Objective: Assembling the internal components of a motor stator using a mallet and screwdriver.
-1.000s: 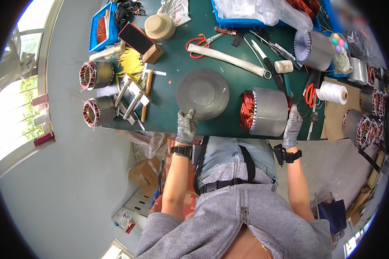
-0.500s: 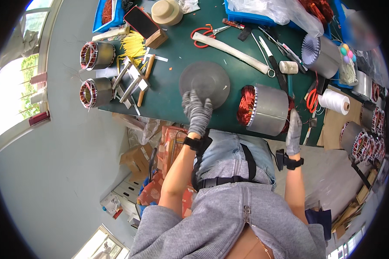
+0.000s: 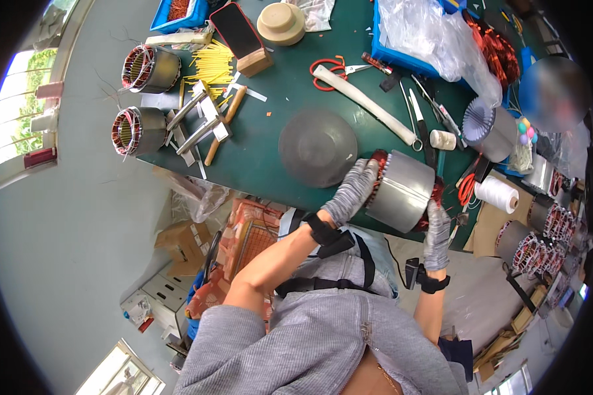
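Note:
A large motor stator (image 3: 402,192), a grey metal cylinder with red copper windings at both ends, lies on its side near the table's front edge. My left hand (image 3: 352,191), in a striped grey glove, grips its left end at the windings. At the right end my right hand (image 3: 436,237), gloved alike, holds the windings with its fingers partly hidden behind them. Just left of the stator is a dark grey round disc (image 3: 317,148) flat on the green table (image 3: 257,155), close to my left hand but not held.
Two smaller stators (image 3: 153,70) stand at the left by a metal puller-like tool (image 3: 201,122), a wooden stick (image 3: 225,125) and yellow tubes (image 3: 212,66). Behind lie red scissors (image 3: 328,71), a white tube (image 3: 369,102) and a blue bin (image 3: 412,58). White thread (image 3: 496,193) sits right.
My left hand has left the grey disc and moved right onto the stator's left end. The stator is turned slightly; my right hand stays at its right end. The view has shifted.

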A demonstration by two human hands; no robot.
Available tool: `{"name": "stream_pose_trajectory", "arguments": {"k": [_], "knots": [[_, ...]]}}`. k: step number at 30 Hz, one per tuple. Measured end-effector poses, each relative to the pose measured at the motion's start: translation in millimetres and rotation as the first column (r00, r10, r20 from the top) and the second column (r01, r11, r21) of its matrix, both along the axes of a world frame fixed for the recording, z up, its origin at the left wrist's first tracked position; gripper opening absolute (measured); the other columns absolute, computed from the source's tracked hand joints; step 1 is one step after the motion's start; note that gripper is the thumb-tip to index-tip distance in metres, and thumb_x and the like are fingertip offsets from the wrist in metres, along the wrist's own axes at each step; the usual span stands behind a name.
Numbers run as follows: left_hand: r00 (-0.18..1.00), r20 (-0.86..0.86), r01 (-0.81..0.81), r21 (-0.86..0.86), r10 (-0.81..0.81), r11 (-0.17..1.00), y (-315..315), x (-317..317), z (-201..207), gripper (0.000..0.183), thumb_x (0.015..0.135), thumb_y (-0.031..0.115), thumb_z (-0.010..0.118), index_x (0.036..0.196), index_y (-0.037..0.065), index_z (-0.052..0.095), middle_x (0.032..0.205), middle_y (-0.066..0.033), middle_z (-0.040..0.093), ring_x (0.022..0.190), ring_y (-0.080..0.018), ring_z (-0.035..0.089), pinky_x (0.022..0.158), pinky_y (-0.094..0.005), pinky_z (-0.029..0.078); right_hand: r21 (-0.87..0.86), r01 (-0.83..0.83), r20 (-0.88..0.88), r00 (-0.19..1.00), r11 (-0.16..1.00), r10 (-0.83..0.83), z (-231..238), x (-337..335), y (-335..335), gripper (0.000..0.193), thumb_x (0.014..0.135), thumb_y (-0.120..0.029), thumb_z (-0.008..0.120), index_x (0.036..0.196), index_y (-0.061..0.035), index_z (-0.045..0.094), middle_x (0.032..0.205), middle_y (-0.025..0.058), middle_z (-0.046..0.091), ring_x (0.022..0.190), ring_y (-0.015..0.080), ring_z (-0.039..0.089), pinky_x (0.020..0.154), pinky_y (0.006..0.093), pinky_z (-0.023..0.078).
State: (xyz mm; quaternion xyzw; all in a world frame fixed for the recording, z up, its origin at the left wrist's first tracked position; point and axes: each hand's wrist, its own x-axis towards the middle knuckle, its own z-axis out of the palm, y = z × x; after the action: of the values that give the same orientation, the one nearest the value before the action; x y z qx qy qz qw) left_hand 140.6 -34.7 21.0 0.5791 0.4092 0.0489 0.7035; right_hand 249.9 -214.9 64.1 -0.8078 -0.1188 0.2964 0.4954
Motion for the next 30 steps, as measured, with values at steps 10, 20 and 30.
{"name": "stream_pose_trajectory", "arguments": {"k": [10,20,30], "knots": [[0.992,-0.056,-0.112,-0.036,0.110,0.993,86,-43,-55,0.048,0.096,0.041,0.039,0.116,0.000,0.053,0.114,-0.0091,0.056,0.105,-0.0153,0.049,0.094,-0.0301,0.037,-0.401,-0.478,0.691,0.403,0.781,0.601,29,-59,110,0.026,0.080,-0.007,0.055,0.105,-0.0030,0.056,0.095,0.0231,0.055,0.073,0.0369,0.056,0.062,0.0448,0.045],[0.907,-0.410,0.145,0.510,0.092,0.848,165,-50,-66,0.032,0.088,0.032,0.050,0.105,0.006,0.058,0.109,-0.0185,0.053,0.102,-0.0344,0.051,0.090,-0.0444,0.041,-0.249,-0.339,0.159,0.910,0.907,0.383,19,-120,213,0.038,0.085,-0.026,0.059,0.111,-0.0004,0.051,0.081,0.0203,0.063,0.074,0.0371,0.062,0.066,0.0426,0.048],[0.866,0.237,0.416,0.146,-0.440,0.897,158,-113,22,0.089,0.076,0.027,0.069,0.141,0.000,0.015,0.140,-0.0257,0.025,0.133,-0.0342,0.024,0.109,-0.0391,0.022,-0.196,-0.611,0.310,0.703,0.767,0.640,49,-96,56,0.051,0.073,-0.007,0.064,0.122,-0.0023,0.050,0.110,0.0134,0.060,0.101,0.0307,0.057,0.087,0.0399,0.044]]}}
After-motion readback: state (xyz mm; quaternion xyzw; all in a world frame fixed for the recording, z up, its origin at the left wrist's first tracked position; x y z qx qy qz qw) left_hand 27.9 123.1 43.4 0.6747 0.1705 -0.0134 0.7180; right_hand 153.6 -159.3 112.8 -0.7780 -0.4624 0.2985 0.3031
